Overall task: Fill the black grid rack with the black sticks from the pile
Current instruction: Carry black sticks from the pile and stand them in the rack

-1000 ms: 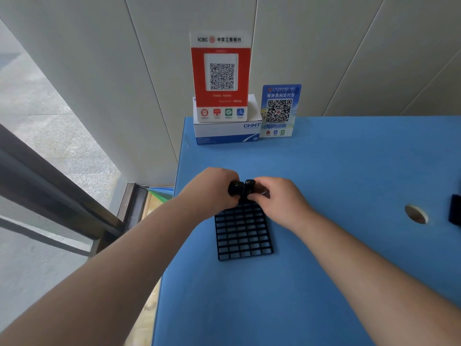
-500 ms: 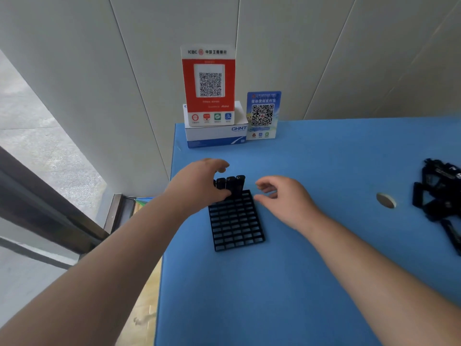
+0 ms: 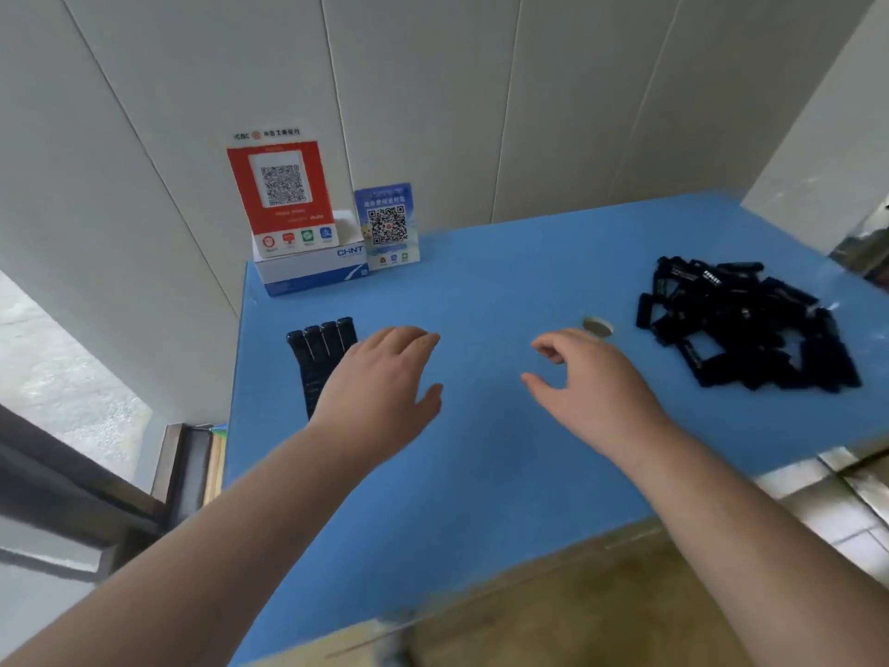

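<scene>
- Since half a second ago both hands have left the black grid rack (image 3: 315, 373): the left hand (image 3: 380, 392) has lifted clear of the sticks it was touching, and the right hand (image 3: 584, 382) has swung out toward 3 o'clock.
- The view has swung right as well, so the whole pile of black sticks (image 3: 745, 324) now shows, where before only its near edge did.
- Left hand: fingers straight and relaxed, thumb spread, holding nothing; it hangs over the rack's right side and hides much of the grid.
- Right hand: loosely curled, thumb and forefinger apart, empty, above bare blue desk (image 3: 481, 474).
- The rack lies flat at 9 o'clock, near the desk's left edge, with four sticks (image 3: 322, 337) standing side by side in its far row.
- The pile lies at 3 o'clock, close to the desk's right edge and well apart from the rack.
- Between right hand and pile sits a round hole (image 3: 597, 326) in the desk top; the hand is just beside it.
- A broad bare stretch of desk runs between the two hands and down to the near edge at 6 o'clock.
- At 11 o'clock, against the wall, a white box (image 3: 312, 272) carries a red QR sign (image 3: 281, 190); a blue QR card (image 3: 387, 223) stands just beside it.
</scene>
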### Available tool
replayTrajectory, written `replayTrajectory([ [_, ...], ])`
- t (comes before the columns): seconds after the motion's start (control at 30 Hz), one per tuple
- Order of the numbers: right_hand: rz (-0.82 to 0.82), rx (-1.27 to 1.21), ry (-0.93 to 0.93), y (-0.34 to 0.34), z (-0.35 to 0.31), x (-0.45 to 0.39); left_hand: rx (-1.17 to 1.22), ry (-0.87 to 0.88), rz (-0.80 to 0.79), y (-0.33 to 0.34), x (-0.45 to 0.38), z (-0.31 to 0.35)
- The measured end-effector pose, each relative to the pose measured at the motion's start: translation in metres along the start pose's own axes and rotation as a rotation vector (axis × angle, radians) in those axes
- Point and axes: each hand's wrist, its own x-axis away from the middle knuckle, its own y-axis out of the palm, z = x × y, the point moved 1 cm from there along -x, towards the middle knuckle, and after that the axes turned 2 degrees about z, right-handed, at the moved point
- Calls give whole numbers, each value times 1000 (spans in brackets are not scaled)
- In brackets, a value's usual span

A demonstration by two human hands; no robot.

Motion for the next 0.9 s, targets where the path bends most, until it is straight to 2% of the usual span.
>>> replayTrajectory([
  [0.13,-3,141,66,-49,45,54,26,42,-68,13,9,70],
  [0.43,60,274,185,-144,134,147,98,143,-36,20,2,224],
  [0.67,67,319,301,-179,194,173,69,226,-87,39,-24,288],
  [0.9,14,398,314,-202,249,150,87,250,-128,70,-77,328],
])
